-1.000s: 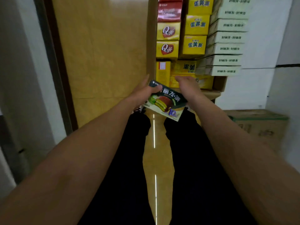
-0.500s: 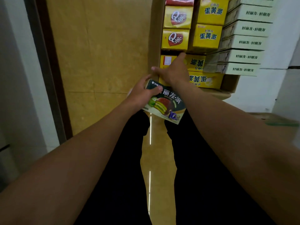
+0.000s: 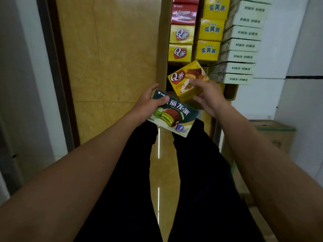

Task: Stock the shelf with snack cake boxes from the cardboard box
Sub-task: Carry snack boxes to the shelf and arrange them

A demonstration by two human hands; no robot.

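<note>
- While the left hand [image 3: 148,103] grips a dark green box [image 3: 173,113] by its left end, thumb across the printed face, the box lies tilted above the person's black trousers [image 3: 201,172].
- The right hand [image 3: 208,96] holds a yellow box [image 3: 187,80] from its right side, fingers curled round its edge; this box is tilted, face up, just above the green one and in front of the shelf [image 3: 163,41].
- On the shelf stand stacked yellow boxes [image 3: 180,43], red boxes [image 3: 184,13] above them, and a stack of white boxes [image 3: 243,45] to the right.
- A cardboard box [image 3: 274,135] sits low at the right, against the white wall [image 3: 297,49].
- Glossy tan floor [image 3: 108,58] spreads to the left.
</note>
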